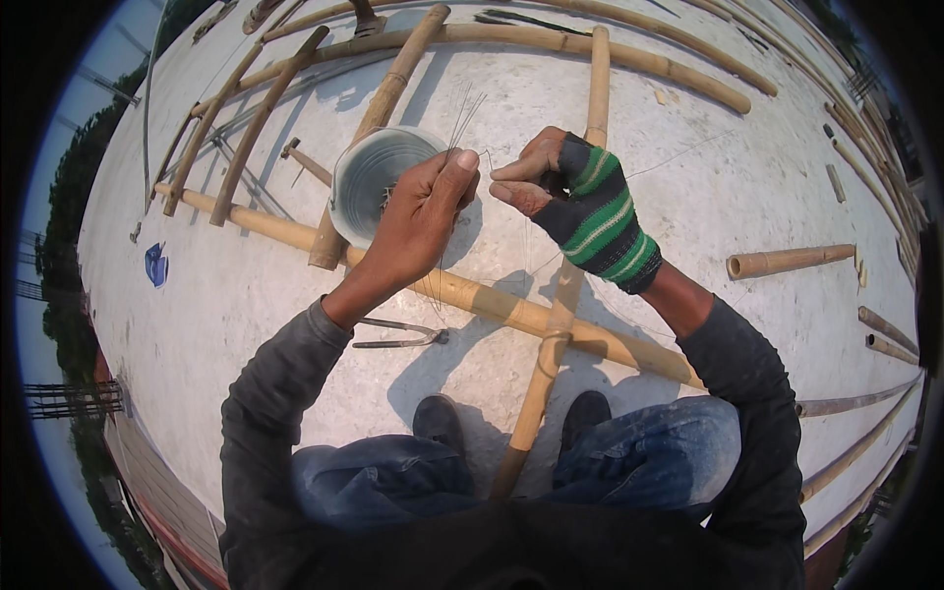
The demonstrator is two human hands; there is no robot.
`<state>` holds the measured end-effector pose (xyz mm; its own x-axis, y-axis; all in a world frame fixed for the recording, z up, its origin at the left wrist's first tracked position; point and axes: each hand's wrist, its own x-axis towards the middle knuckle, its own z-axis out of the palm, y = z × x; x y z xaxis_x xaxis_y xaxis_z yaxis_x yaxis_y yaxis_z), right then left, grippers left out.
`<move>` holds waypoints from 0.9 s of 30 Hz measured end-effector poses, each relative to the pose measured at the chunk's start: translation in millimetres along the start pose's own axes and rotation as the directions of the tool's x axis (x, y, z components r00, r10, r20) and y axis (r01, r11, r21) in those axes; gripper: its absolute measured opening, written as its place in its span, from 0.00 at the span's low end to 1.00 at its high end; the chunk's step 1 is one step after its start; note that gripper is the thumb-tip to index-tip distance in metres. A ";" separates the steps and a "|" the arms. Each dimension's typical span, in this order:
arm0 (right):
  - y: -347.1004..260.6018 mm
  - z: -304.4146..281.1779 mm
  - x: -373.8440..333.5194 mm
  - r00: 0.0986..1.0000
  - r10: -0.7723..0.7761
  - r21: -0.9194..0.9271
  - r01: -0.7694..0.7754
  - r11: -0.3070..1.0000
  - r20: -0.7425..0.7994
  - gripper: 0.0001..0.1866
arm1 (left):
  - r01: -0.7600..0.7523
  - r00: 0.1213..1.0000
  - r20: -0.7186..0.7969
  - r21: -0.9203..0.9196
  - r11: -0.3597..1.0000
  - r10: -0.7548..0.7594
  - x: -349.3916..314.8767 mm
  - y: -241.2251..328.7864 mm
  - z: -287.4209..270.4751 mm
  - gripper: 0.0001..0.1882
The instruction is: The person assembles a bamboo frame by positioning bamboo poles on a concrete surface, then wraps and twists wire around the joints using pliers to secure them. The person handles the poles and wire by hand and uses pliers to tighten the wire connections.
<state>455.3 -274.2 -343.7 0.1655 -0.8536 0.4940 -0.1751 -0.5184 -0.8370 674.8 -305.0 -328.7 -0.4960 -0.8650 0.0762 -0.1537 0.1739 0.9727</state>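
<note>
My bare left hand [418, 211] is closed on several thin wires [464, 120], whose ends stick up past the thumb and also hang below the fist. Close by on the right, my right hand [600, 211], in a green and black striped fingerless glove, pinches a fine bent wire between thumb and fingers. Behind the left hand stands a grey bucket [366, 169], its contents mostly hidden. Below both hands, a bamboo pole [482, 300] running across meets another bamboo pole [543, 379] that passes between my feet. A pair of pincers [398, 336] lies with handles spread on the floor.
A hammer [307, 162] rests left of the bucket. More bamboo poles [649, 64] form a lashed frame at the far side. A short bamboo piece [792, 262] lies to the right, with loose poles along the right edge. A blue wrapper [155, 265] is on the concrete floor [236, 324].
</note>
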 end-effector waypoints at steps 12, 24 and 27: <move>42.3 -3.4 8.7 0.948 0.316 -0.168 -0.317 0.933 -0.036 0.18 | 0.250 0.949 0.274 -0.368 0.896 -0.152 -1.4 -9.0 -10.5 0.25; 45.7 -83.5 -2.2 0.765 0.590 -0.878 -0.069 0.473 0.258 0.37 | -0.081 0.848 -0.512 -0.379 0.922 -0.136 18.5 33.6 -79.1 0.27; 21.5 -89.1 -3.1 0.955 0.264 -0.788 -0.056 0.614 0.137 0.40 | -0.136 0.915 -0.402 -0.387 0.912 -0.034 9.1 63.2 -96.1 0.26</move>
<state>364.5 -287.3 -342.3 0.2448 -0.9445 0.2189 -0.8812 -0.3109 -0.3561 742.6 -347.1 -245.4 -0.1047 -0.9866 0.1248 0.2580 0.0942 0.9615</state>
